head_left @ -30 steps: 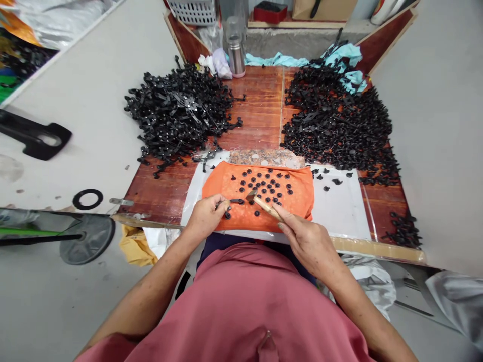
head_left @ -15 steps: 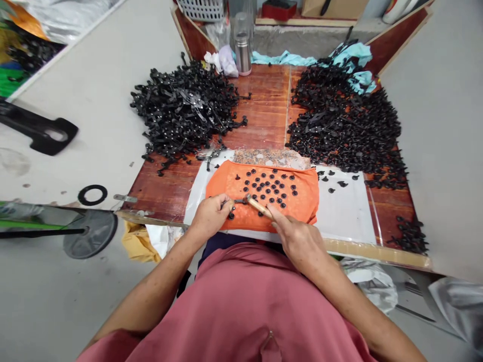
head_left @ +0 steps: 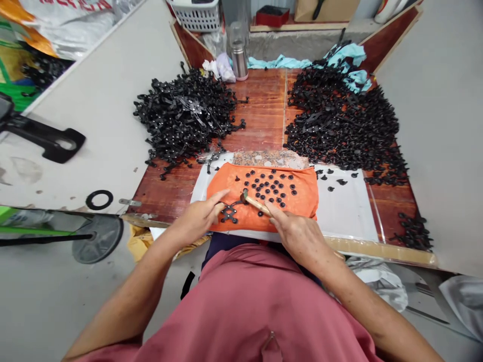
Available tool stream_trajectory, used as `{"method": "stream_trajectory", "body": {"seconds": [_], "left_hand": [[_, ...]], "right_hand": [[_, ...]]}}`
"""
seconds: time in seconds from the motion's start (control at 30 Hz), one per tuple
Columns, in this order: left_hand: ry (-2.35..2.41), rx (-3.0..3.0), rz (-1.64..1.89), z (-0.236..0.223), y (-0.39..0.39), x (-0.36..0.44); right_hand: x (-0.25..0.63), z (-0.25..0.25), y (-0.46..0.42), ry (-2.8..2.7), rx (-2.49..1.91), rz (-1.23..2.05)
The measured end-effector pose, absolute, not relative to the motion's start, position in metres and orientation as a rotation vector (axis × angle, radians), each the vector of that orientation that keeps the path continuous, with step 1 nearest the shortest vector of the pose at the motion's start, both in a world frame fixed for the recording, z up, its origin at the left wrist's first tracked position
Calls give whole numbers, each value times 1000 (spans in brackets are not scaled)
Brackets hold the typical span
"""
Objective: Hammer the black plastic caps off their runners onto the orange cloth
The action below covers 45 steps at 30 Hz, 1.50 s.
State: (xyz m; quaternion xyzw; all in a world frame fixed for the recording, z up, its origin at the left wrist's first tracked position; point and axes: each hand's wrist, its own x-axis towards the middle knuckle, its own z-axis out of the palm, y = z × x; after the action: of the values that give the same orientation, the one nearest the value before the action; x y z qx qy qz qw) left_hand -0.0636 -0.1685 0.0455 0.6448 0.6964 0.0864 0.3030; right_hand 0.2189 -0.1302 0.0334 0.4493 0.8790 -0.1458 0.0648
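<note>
- Right hand [head_left: 298,234]: fingers wrapped round hammer [head_left: 258,204], head over one end of link [head_left: 228,213].
- Left hand [head_left: 196,216]: thumb and index parted beside link; contact unclear.
- Link lies on cloth [head_left: 226,182]; best kept flat, fingertips clear.

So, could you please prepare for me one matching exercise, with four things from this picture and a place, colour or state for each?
1. hammer
2. cloth
3. metal flask
4. black ring

A. lying flat on the pale surface
B. held in the right hand
C. orange
D. standing upright

Pairs: 1-B, 2-C, 3-D, 4-A
</note>
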Motion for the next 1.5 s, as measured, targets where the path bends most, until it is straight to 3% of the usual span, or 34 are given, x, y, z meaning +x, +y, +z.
{"method": "stream_trajectory", "body": {"seconds": [0.13,0.3,0.4,0.53,0.67,0.87,1.17,1.37,1.5], "left_hand": [[1938,2262,122,68,-172,-87],[1269,2726,53,45,-152,-88],[1172,2721,0,27,-148,-85],[1292,2503,59,30,-158,-82],[1582,1964,528,41,-156,-77],[1564,1029,1172,25,-116,-69],[1456,787,1223,19,-123,-46],[1417,736,1333,21,-154,-6],[1371,872,1136,26,-167,2]], "right_hand": [[220,41,-125,2694,1295,-466],[222,37,-126,2725,1286,-368],[224,30,-126,2781,1295,-366],[233,27,-125,2932,1393,-581],[246,34,-127,2981,1630,-925],[257,28,-133,2935,1686,-958],[258,19,-136,2778,1760,-1213],[209,30,-120,2756,1716,-1696],[182,28,-110,2726,1750,-1852]]}}
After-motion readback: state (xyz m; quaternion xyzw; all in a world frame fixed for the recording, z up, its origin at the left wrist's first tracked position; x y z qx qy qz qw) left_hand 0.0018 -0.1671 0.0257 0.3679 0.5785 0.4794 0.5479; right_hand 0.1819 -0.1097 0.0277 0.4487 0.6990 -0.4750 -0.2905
